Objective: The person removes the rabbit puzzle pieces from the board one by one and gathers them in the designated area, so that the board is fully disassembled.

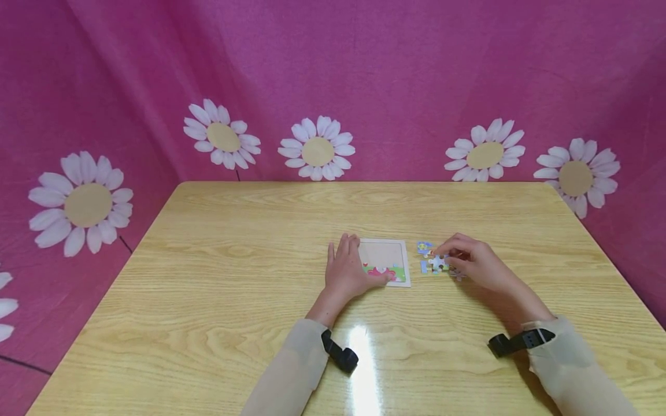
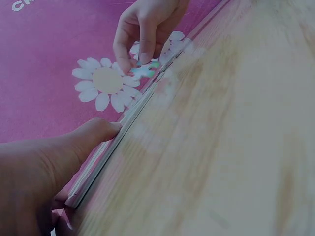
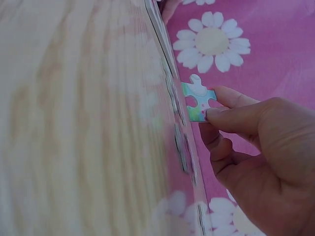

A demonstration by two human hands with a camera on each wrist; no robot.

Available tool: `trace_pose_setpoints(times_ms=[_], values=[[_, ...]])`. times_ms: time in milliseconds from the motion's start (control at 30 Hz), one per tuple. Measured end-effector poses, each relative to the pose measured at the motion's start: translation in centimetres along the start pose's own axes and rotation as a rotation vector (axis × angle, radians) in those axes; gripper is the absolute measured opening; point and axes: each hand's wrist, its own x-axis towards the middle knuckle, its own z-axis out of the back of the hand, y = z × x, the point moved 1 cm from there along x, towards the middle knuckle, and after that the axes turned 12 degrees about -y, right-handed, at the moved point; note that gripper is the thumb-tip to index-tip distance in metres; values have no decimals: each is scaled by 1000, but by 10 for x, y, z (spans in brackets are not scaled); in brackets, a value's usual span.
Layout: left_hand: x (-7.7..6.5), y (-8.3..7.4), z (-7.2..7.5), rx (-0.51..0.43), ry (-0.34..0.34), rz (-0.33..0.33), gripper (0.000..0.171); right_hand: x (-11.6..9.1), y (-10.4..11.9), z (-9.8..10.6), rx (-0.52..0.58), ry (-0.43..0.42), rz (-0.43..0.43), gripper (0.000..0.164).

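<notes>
From where I stand, a person in pale beige sleeves [image 1: 293, 367] works with both hands over a light wood-grain table [image 1: 224, 266]; a flat, square, pale wooden puzzle tray [image 1: 384, 252] lies on it, with flat pink, green and white jigsaw pieces [image 1: 382, 273] filling the strip along its near side; the rest of the tray shows a plain pale base.

The left hand [image 1: 347, 276] is at the tray's left side, its fingers spread and pointing away from the person, the thumb reaching across to the near side — the left wrist view shows that thumb touching the tray's edge.

The right hand [image 1: 481, 263] is to the right of the tray, pinching a small pale-blue, white and green jigsaw piece [image 3: 202, 104] between thumb and forefinger; the piece's rounded white knob and a notch stick out past the fingertips, clear in the right wrist view; near and partly below this hand lie loose, mostly pale-blue jigsaw pieces [image 1: 424, 247], just beside the tray's right rim; the hand hides some of them, so I cannot count them.

Each wrist carries a black strap [image 1: 340, 355]; behind the table hangs a magenta cloth [image 1: 395, 69] printed with large white daisies [image 1: 317, 151] — their centres pale yellow; a streak of glare shines on the tabletop between the forearms.
</notes>
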Motion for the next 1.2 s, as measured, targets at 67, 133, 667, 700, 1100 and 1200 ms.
trace_pose_setpoints(times_ms=[67, 133, 667, 700, 1100, 1200], values=[[0, 0, 0, -3, -1, 0, 109, -3, -2, 3, -5, -17, 9, 22], [0, 1, 0, -9, -2, 0, 108, -5, -5, 7, -11, -35, 15, 22], [0, 0, 0, -9, 1, 3, 108, -28, -21, 38, -88, -77, -14, 25], [0, 0, -1, -7, 3, 2, 108, -29, -22, 39, -88, -83, -7, 24], [1, 2, -4, 12, 4, -9, 107, -38, -36, 50, -87, -107, 31, 25], [1, 2, -3, 16, 5, -12, 107, -38, -38, 50, -87, -98, 1, 25]])
